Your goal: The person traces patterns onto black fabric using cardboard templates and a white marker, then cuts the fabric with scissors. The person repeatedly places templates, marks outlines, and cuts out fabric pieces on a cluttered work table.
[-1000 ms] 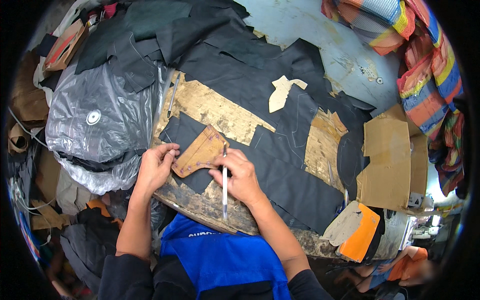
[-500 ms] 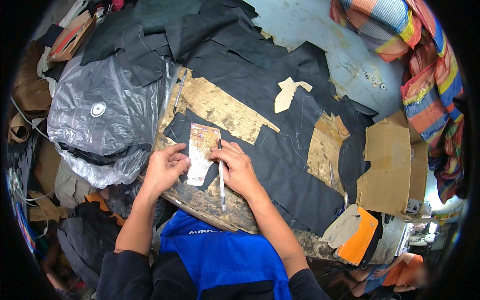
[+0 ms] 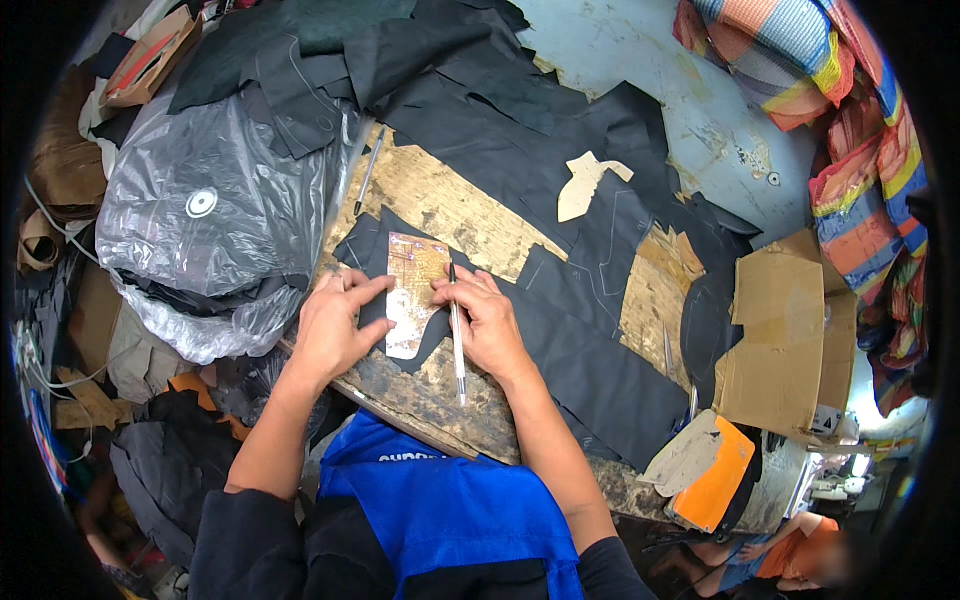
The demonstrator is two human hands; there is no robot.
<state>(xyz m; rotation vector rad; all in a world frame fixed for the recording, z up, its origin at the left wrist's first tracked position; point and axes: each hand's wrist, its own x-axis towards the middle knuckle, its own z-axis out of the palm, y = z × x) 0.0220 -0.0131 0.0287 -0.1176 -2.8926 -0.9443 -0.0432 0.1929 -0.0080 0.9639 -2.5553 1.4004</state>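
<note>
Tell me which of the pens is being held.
The pen upright in the picture, dark end away from the person, in the right hand. The other pen lies untouched beside the plastic-wrapped bundle.

Template [image 3: 410,300], one: flat, tan, purple marks toward its far end, near part whitened by glare; right edge curving inward lower down; lies lengthwise away from the wearer upon black sheet material [image 3: 433,336]. Pen [image 3: 458,345], one: slim, clear barrel, black far end; slightly slanted, beside the template's right edge.
</note>
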